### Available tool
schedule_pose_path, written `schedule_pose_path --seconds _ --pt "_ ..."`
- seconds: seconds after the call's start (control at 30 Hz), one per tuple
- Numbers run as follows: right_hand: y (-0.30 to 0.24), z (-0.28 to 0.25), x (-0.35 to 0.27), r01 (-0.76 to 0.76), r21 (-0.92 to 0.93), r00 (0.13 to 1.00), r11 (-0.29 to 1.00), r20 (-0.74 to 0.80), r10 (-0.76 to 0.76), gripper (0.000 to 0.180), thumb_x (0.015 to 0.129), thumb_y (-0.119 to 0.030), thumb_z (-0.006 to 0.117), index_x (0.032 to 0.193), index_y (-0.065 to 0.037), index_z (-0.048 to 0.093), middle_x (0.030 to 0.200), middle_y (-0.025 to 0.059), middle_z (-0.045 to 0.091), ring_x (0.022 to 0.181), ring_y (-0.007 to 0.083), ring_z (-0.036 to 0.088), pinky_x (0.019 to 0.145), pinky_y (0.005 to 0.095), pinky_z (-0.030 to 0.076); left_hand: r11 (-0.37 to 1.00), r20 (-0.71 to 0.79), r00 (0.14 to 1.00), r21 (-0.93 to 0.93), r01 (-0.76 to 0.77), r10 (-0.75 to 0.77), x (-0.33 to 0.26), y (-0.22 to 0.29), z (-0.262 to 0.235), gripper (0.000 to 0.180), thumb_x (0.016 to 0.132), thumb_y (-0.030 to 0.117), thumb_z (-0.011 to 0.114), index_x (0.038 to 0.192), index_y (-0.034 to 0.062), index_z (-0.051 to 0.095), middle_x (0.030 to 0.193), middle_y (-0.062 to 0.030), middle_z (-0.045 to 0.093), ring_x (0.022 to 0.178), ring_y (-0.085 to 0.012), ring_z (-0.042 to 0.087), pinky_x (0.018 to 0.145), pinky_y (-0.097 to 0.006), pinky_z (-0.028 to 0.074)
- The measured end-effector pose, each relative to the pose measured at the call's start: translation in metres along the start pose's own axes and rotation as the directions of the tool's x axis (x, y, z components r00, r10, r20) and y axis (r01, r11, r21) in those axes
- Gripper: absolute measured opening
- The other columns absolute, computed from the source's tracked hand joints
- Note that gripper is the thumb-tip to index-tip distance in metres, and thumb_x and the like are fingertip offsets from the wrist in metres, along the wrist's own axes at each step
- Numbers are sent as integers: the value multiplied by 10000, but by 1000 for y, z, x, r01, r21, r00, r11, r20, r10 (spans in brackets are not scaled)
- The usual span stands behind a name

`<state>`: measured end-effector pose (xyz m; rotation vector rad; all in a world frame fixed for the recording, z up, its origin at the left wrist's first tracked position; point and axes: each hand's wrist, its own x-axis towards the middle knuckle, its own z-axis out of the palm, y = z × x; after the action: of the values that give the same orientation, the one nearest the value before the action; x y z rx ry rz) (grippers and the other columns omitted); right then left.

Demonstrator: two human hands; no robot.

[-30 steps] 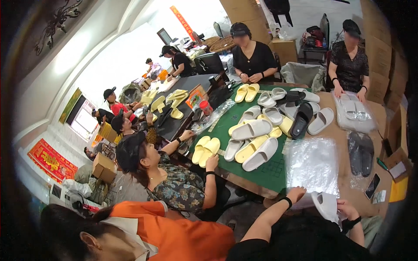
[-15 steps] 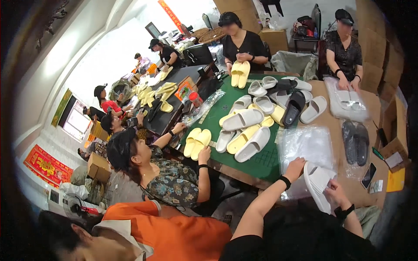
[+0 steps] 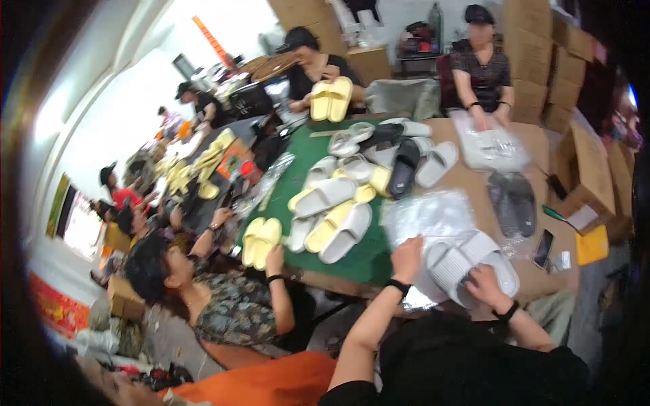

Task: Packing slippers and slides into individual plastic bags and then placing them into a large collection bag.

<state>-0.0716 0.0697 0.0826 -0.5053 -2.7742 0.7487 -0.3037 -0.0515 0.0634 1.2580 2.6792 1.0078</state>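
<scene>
In the head view, the person's 2 hands are at a pair of pale grey slippers, just in front of the body at the near edge of the table. A clear bag lies beyond them and partly beside them; whether any of the pair is inside it cannot be told through the glare.

To handle the pair well, I would keep the 2 soles side by side and level, toes even, so that neither slides over the other. Support from below looks wiser than pressing on the straps, which would likely flex. The thin film probably snags or creases easily, so its edge is best kept flat and apart from the soles.

The left hand is by the left side of the pair, at the bag, with its fingers bent and close together; blur hides whether they pinch film, slipper or neither. The right hand lies over the near part of the pair, its fingers curled down onto the slippers, slightly spread; how firmly they grip, or whether they clamp at all, I cannot tell.

Left of the bag, a pile of slippers covers part of the green mat. A dark pair and a phone lie to the right.
</scene>
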Motion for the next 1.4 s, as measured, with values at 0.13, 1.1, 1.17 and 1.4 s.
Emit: schedule_pose_path --seconds 0.13,1.1,1.17,1.4 --pt "-14 4 2 78 -139 997 987 35 -74 315 698 -237 630 942 -51 559 903 123 514 907 291 500 815 418 363 973 -209 952 108 -204 223 -6 7 6 147 846 218 525 862 113 627 856 -45 626 670 -266 590 565 -370 485" --pt "-8 -31 -14 169 -129 983 977 -44 -176 247 665 -169 631 868 -46 563 820 125 512 808 304 515 765 419 414 998 -1 1000 -65 18 -18 -7 -1 12 258 869 277 467 893 86 638 738 -156 620 686 -355 588 614 -442 461" --pt "-19 -38 -14 247 -221 964 943 -46 -263 279 658 -153 633 898 -36 551 842 138 511 843 316 518 770 420 429 1000 4 1000 -15 -20 20 -9 6 16 244 867 262 466 923 86 626 743 -146 621 681 -352 589 605 -440 463" --pt "-24 -9 -10 -5 -323 990 946 -132 -40 325 650 -136 641 924 10 543 883 178 508 820 337 521 674 422 443 964 -36 977 177 -200 209 -14 18 27 250 810 151 484 1034 79 568 803 -85 602 698 -272 595 583 -382 489"
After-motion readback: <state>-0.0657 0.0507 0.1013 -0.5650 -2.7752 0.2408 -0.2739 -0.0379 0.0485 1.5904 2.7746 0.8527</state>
